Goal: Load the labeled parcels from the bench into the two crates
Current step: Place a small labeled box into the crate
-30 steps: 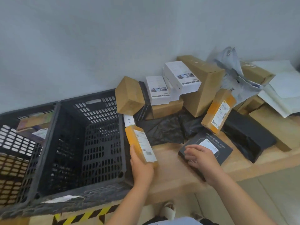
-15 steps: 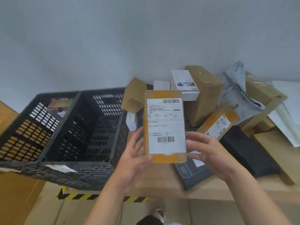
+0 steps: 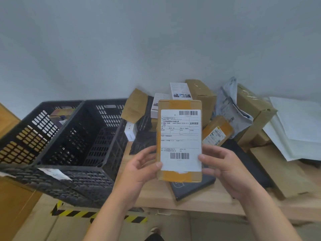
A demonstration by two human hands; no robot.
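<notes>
A flat brown parcel [image 3: 179, 136] with yellow tape and a white barcode label stands upright in front of me, label facing the camera. My left hand [image 3: 140, 168] grips its lower left edge, thumb on the front. My right hand [image 3: 224, 166] holds its lower right edge with the fingers behind and the thumb on the label. To the left stand two black slotted crates side by side: the nearer crate [image 3: 83, 148] shows a bare floor, the farther crate [image 3: 26, 134] holds a parcel [image 3: 60, 115]. More parcels are piled on the wooden bench [image 3: 156, 192] behind.
The pile holds brown cartons [image 3: 199, 96], white boxes [image 3: 180, 91], a grey poly bag [image 3: 229, 108], a taped labeled parcel [image 3: 217, 131], black bags, a dark flat box [image 3: 189, 186] and white sheets [image 3: 298, 126]. Black-yellow hazard tape [image 3: 97, 214] marks the floor. A grey wall rises behind.
The parcel went from my left hand near the crate's corner up into both hands, turned label toward me. My right hand left the dark flat box. The view has tilted up slightly.
</notes>
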